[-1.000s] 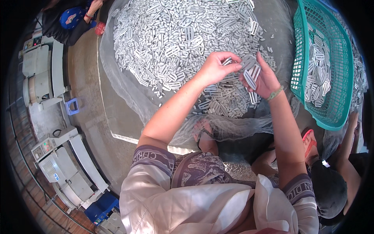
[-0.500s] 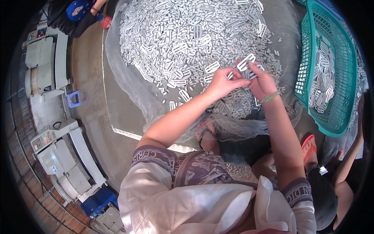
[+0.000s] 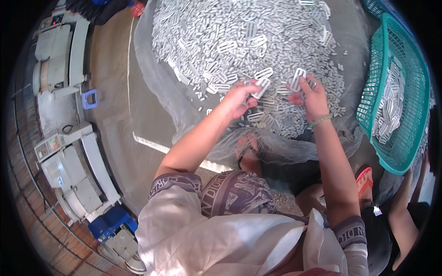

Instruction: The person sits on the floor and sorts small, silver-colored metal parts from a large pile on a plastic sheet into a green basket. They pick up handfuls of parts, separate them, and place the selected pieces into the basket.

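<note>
My left hand (image 3: 240,99) is closed, pinching a shiny metal slide buckle (image 3: 262,88) between thumb and fingers. To its right, my right hand (image 3: 316,102) grips several slide buckles (image 3: 299,79), one standing up above the thumb; the fingers partly hide the others. Both hands hover over the near part of a wide heap of small grey pellets (image 3: 290,48). Loose slide buckles lie mixed into that heap, one (image 3: 264,73) just beyond my left hand and another (image 3: 227,47) farther off.
A green plastic basket (image 3: 376,87) holding many buckles (image 3: 389,103) stands on the right. Translucent mesh sheeting (image 3: 156,87) lies under the heap. Another person's arm (image 3: 399,214) shows at lower right. Machines (image 3: 76,177) line the left side, near a small blue stool (image 3: 90,99).
My hands have moved apart: the left has drawn back to the left with a buckle, the right keeps several. The whole view has shifted slightly.
</note>
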Demonstrator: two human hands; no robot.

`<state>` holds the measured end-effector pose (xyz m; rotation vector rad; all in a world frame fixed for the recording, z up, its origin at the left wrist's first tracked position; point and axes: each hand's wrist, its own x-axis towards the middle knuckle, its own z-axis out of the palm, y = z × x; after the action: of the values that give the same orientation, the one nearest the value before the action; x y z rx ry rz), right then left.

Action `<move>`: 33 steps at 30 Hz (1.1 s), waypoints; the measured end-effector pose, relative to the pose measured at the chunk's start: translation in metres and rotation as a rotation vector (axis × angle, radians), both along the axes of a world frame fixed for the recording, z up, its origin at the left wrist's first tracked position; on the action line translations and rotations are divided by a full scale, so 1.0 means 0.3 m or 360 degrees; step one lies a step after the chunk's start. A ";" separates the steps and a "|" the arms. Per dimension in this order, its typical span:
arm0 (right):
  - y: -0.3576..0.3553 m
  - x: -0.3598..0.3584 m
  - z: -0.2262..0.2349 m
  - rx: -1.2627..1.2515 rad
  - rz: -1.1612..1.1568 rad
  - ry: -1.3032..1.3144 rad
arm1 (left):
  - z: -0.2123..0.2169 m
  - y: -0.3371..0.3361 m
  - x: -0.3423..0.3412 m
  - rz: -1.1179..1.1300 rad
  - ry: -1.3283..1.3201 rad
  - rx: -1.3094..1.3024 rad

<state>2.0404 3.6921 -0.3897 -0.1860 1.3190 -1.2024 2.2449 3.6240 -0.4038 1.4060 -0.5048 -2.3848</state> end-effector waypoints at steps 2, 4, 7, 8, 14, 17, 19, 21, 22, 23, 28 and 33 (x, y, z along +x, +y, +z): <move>0.014 0.005 -0.037 -0.0017 0.0312 0.0082 | 0.031 0.010 0.073 0.0266 -0.0092 -0.0007; 0.034 0.067 -0.074 -0.0102 0.0529 0.0164 | 0.041 0.040 0.158 0.0211 -0.0300 -0.0113; 0.060 0.199 -0.130 -0.0101 0.0831 0.0163 | 0.001 0.106 0.285 0.0032 -0.0585 -0.0316; 0.059 0.248 -0.128 -0.0002 0.0903 0.0178 | -0.014 0.141 0.318 0.0003 -0.0657 -0.0350; 0.043 0.434 -0.197 0.0242 0.1306 0.0770 | -0.042 0.260 0.324 -0.0140 -0.1046 -0.0476; 0.066 0.469 -0.286 0.0038 0.1423 0.1280 | -0.054 0.270 0.299 -0.0275 -0.1206 -0.0658; 0.073 0.484 -0.296 -0.0009 0.1406 0.1372 | -0.092 0.279 0.296 -0.0410 -0.1315 -0.0859; 0.067 0.496 -0.289 -0.0013 0.1421 0.1395 | -0.133 0.287 0.295 -0.0463 -0.1380 -0.0970; 0.061 0.498 -0.281 0.0009 0.1445 0.1374 | -0.148 0.290 0.300 -0.0523 -0.1369 -0.0810; 0.055 0.497 -0.276 0.0034 0.1462 0.1357 | -0.150 0.288 0.296 -0.0538 -0.1395 -0.0845; 0.047 0.493 -0.263 0.0033 0.1483 0.1330 | -0.169 0.279 0.289 -0.0573 -0.1423 -0.0874; 0.044 0.494 -0.268 0.0038 0.1478 0.1303 | -0.219 0.289 0.296 -0.0379 -0.1290 -0.0781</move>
<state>2.1885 3.7052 -0.4700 -1.2247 1.6279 -0.2819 2.3337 3.7105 -0.4695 2.0810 -1.4024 -1.5505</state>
